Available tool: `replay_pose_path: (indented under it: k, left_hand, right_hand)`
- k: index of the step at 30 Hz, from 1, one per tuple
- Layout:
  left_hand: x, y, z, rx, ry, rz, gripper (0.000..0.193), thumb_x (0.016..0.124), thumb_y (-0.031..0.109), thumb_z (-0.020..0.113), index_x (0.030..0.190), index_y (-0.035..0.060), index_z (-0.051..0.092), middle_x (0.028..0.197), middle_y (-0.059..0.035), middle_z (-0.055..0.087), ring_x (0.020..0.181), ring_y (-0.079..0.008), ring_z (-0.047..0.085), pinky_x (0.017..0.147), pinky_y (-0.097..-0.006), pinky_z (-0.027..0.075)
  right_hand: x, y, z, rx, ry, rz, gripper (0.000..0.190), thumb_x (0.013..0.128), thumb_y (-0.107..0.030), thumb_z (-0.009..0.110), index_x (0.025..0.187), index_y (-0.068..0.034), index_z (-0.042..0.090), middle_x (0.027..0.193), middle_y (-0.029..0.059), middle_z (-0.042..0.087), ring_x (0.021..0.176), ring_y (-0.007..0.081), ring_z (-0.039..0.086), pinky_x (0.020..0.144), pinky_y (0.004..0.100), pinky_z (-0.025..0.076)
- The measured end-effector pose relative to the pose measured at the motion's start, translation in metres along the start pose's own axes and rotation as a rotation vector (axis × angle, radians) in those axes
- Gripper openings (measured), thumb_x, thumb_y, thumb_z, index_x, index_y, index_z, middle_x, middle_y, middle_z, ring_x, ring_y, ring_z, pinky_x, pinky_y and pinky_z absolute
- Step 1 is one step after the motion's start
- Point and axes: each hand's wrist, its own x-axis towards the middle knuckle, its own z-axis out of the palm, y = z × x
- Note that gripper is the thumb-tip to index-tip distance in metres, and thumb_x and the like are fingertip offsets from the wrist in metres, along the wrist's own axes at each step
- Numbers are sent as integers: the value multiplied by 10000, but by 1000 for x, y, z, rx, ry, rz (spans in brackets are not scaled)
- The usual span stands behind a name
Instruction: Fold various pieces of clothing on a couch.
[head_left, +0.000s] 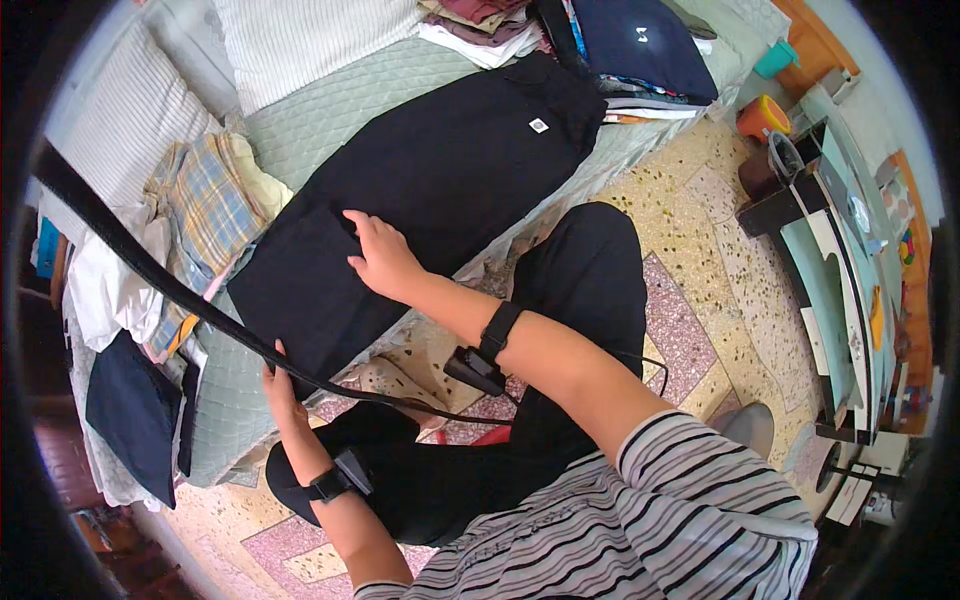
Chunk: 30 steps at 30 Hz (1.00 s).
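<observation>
A long black garment (450, 165) with a small white patch near its upper right end lies spread, narrow and fairly flat, on the light green quilted bedcover (300, 142). My right hand (382, 255) rests over the garment's middle, fingers apart, with a small fold or raised bit of cloth by the fingertips. My left hand (281, 386) is at the garment's lower left edge, thumb side up; its fingers are partly hidden by the cloth and a black strap (187, 300), so its hold cannot be made out.
Folded clothes (645, 45) are stacked at the bed's far right. To the left lie a plaid shirt (217, 202), a white cloth (116, 277) and dark folded garments (135, 412). Ribbed white pillows (307, 45) are behind. A cable and a black device (474, 369) are near my knees.
</observation>
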Motion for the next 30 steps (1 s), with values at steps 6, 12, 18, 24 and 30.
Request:
replay_pose_path:
  k: [6,12,18,24,30]
  left_hand:
    - [2,-3,1,-51,-75,-56,583,842,243,667,1274,-66,426,1195,-167,543,1020,-271,593,846,-363,504]
    - [6,-3,1,-168,-110,-98,520,822,335,683,1192,8,521,1116,-95,597,972,-210,594,828,-330,484]
    - [8,-3,-3,-213,-167,-245,602,797,337,681,1235,-27,485,1165,-144,583,1001,-268,594,894,-360,467]
    - [16,-10,-2,-267,-199,-238,653,736,212,738,1256,-60,452,1138,-158,589,1005,-262,594,894,-348,471]
    - [3,1,5,-341,-254,-207,525,759,147,707,1181,-84,500,1052,-166,622,916,-276,635,835,-374,515]
  right_hand:
    - [2,-3,-1,-129,36,56,519,785,-189,661,1228,-43,434,1039,165,532,976,332,517,848,448,406]
    - [24,38,-63,-123,327,153,528,748,-219,688,1189,-48,453,1093,176,526,1038,364,489,861,505,368]
    - [50,124,-182,-378,1212,673,745,677,-205,761,1265,-40,334,1222,191,414,1160,368,393,943,507,319]
    - [43,176,-209,443,968,702,776,699,-197,774,1290,0,311,1225,199,452,1097,302,488,924,388,397]
    - [64,129,-205,652,589,380,488,730,-91,706,1154,39,502,1063,148,606,929,235,589,845,325,449]
